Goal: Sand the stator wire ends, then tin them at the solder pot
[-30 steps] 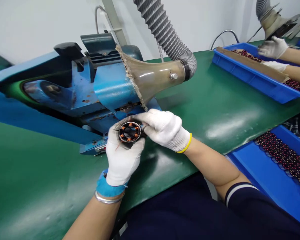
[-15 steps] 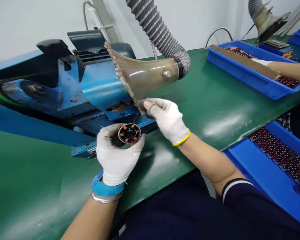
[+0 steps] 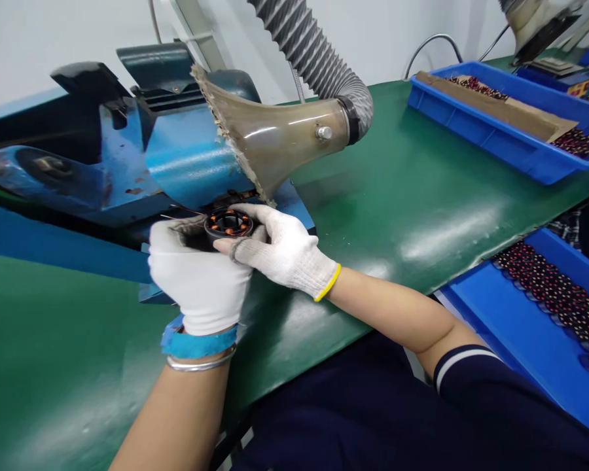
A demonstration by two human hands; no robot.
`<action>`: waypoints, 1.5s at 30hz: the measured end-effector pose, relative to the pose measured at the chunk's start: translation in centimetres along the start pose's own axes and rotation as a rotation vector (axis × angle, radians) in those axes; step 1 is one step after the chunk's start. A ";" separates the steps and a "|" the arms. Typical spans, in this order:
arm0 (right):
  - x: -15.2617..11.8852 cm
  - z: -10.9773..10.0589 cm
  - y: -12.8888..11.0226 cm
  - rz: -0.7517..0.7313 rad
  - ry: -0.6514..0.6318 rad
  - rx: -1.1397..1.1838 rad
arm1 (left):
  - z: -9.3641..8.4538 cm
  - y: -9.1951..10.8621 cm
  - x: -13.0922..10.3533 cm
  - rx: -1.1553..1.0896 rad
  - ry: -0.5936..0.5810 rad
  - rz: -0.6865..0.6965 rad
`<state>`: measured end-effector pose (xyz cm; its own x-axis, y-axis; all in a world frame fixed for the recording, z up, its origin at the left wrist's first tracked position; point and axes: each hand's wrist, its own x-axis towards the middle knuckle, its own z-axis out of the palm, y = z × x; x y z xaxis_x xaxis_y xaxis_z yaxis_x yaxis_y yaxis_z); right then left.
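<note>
A small round motor stator (image 3: 229, 224) with copper windings is held between both hands, just below the front of a blue belt machine (image 3: 196, 154). My left hand (image 3: 196, 275), in a white glove, grips it from the left. Thin wire ends stick out to the left above that hand's fingers. My right hand (image 3: 279, 248), gloved with a yellow cuff, pinches the stator's right side with thumb and forefinger. The lower part of the stator is hidden by the fingers.
A translucent suction hood (image 3: 275, 134) on a grey ribbed hose (image 3: 319, 65) stands right above the hands. On the green table (image 3: 397, 216), a blue tray (image 3: 481, 131) holds many small wound parts and cardboard. Another blue bin (image 3: 500, 327) with rows of stators sits lower right.
My right hand has come down from the hood's edge and taken hold of the stator. Both hands and the stator are now closer to the machine. The co-worker's arm has left the tray.
</note>
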<state>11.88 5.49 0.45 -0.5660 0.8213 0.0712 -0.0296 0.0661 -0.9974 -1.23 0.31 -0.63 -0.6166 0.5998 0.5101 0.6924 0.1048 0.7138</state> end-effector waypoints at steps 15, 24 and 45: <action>0.0 0.6 2.7 -0.132 0.155 0.008 | 0.4 1.2 -0.2 -0.048 -0.055 0.006; 0.8 0.9 2.7 -0.152 0.178 0.004 | 1.2 0.8 0.1 -0.123 -0.041 -0.052; -4.4 -0.2 3.3 -0.719 -0.008 -0.304 | -12.6 -13.5 -7.0 -0.146 -0.312 -0.507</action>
<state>14.44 2.27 -3.15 -0.4993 0.5140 0.6976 -0.1652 0.7338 -0.6589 -10.98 -15.28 -7.73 -0.7018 0.7099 -0.0592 0.2697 0.3417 0.9003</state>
